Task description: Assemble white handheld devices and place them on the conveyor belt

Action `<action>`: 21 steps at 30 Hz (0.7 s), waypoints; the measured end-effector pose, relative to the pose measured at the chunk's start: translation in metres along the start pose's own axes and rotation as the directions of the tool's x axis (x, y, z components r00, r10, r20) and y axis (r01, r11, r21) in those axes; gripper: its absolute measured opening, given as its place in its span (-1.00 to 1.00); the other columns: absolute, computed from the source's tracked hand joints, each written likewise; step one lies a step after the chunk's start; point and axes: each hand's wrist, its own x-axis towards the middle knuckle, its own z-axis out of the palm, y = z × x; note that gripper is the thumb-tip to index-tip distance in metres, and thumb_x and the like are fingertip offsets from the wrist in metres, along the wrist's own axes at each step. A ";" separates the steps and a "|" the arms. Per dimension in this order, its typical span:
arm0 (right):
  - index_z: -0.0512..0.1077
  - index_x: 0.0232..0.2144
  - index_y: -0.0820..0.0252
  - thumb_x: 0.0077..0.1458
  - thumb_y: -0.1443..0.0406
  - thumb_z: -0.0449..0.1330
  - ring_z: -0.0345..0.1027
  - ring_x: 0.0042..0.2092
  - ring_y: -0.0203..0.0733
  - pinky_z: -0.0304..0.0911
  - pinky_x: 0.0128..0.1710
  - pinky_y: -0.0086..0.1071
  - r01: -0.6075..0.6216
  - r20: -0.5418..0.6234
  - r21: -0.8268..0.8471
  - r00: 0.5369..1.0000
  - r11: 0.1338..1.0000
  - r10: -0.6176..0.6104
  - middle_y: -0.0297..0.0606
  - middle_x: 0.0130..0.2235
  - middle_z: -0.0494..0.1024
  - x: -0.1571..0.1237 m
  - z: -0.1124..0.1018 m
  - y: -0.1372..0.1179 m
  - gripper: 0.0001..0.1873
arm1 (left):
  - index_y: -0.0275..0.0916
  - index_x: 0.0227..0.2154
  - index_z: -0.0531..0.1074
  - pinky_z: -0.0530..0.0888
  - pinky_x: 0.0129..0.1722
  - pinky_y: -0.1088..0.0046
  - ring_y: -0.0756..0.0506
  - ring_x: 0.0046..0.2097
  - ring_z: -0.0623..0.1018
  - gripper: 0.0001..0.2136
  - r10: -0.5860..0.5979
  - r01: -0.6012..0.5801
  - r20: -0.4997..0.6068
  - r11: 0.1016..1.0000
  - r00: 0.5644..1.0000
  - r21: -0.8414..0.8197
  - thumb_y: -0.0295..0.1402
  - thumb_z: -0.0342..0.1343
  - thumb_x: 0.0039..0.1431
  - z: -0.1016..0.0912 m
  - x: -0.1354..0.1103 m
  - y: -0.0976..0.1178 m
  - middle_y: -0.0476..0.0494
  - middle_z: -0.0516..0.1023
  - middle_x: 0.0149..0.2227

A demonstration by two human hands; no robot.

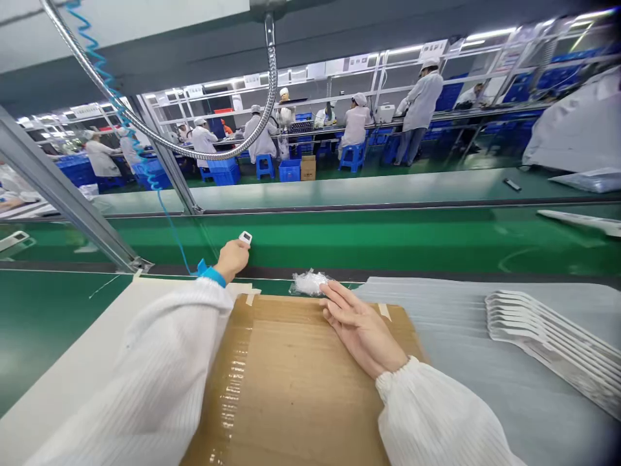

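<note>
My left hand (231, 259), with a blue strap at the wrist, reaches over the green belt. Its fingers are closed round a white plastic piece; only one end (246, 237) with a small dark window shows, the rest being hidden by the hand. My right hand (356, 323) hovers over the far right part of a taped cardboard sheet or box (301, 382), palm turned inward and fingers extended. Its fingertips are beside a crumpled clear plastic wrapping (309, 283); whether they touch it I cannot tell.
A stack of white plastic parts (538, 317) lies on grey foam sheeting (436, 298) at right. White parts sit on the green belt (388, 236) at both ends. A metal post (68, 188) and a coiled blue cord (130, 123) stand left. People work beyond.
</note>
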 end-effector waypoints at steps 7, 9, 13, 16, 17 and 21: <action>0.58 -0.08 0.02 -0.17 0.45 0.49 0.45 0.07 -0.19 0.31 0.14 -0.37 0.007 0.013 0.031 1.000 0.999 -0.007 -0.25 0.19 0.50 0.003 -0.003 0.003 -0.46 | -0.34 -0.11 0.47 0.35 0.15 -0.01 -0.28 0.12 0.46 -0.79 0.132 -0.089 -0.118 0.944 0.984 0.318 -0.40 0.20 0.21 -0.006 0.004 0.003 -0.33 0.46 0.07; 0.58 -0.09 0.03 -0.21 0.46 0.50 0.45 0.05 -0.20 0.31 0.13 -0.37 0.008 0.013 0.038 1.000 0.999 -0.009 -0.24 0.17 0.51 0.002 -0.002 0.003 -0.44 | -0.33 -0.10 0.48 0.34 0.16 0.01 -0.31 0.12 0.48 -0.78 0.196 -0.158 -0.087 0.934 0.977 0.320 -0.43 0.19 0.19 -0.002 -0.019 0.002 -0.39 0.46 0.08; 0.58 -0.13 0.05 -0.30 0.49 0.51 0.47 0.00 -0.23 0.32 0.09 -0.38 0.014 0.010 0.055 1.000 0.998 -0.014 -0.25 0.11 0.55 0.002 -0.001 0.003 -0.41 | -0.27 -0.05 0.46 0.43 0.11 0.16 -0.23 0.06 0.53 -0.75 0.277 -0.261 -0.045 0.940 0.960 0.218 -0.34 0.13 0.23 0.014 -0.075 -0.014 -0.31 0.50 0.06; 0.59 -0.16 0.06 -0.33 0.49 0.52 0.46 -0.05 -0.27 0.32 0.07 -0.39 0.021 0.014 0.056 1.000 0.998 -0.022 -0.27 0.05 0.57 0.003 -0.001 0.003 -0.41 | -0.28 -0.07 0.45 0.45 0.11 0.12 -0.23 0.04 0.52 -0.74 0.388 -0.377 -0.087 0.918 0.917 0.121 -0.31 0.10 0.21 0.030 -0.111 -0.033 -0.28 0.52 -0.01; 0.59 -0.18 0.06 -0.33 0.48 0.53 0.46 -0.07 -0.28 0.31 0.07 -0.40 0.024 0.014 0.054 1.000 0.998 -0.025 -0.27 0.04 0.58 0.004 -0.001 0.004 -0.43 | -0.28 -0.10 0.46 0.43 0.12 0.09 -0.24 0.04 0.51 -0.75 0.430 -0.419 -0.086 0.900 0.899 0.118 -0.32 0.08 0.21 0.036 -0.119 -0.038 -0.28 0.52 -0.02; 0.60 -0.21 0.09 -0.27 0.41 0.55 0.44 -0.09 -0.33 0.30 0.03 -0.46 0.021 -0.015 0.053 1.000 0.998 -0.021 -0.27 -0.01 0.59 0.006 -0.001 0.006 -0.52 | -0.28 -0.17 0.47 0.38 0.18 0.00 -0.27 0.09 0.46 -0.81 0.521 -0.513 -0.011 0.844 0.854 0.154 -0.36 0.05 0.20 0.049 -0.135 -0.048 -0.29 0.50 -0.02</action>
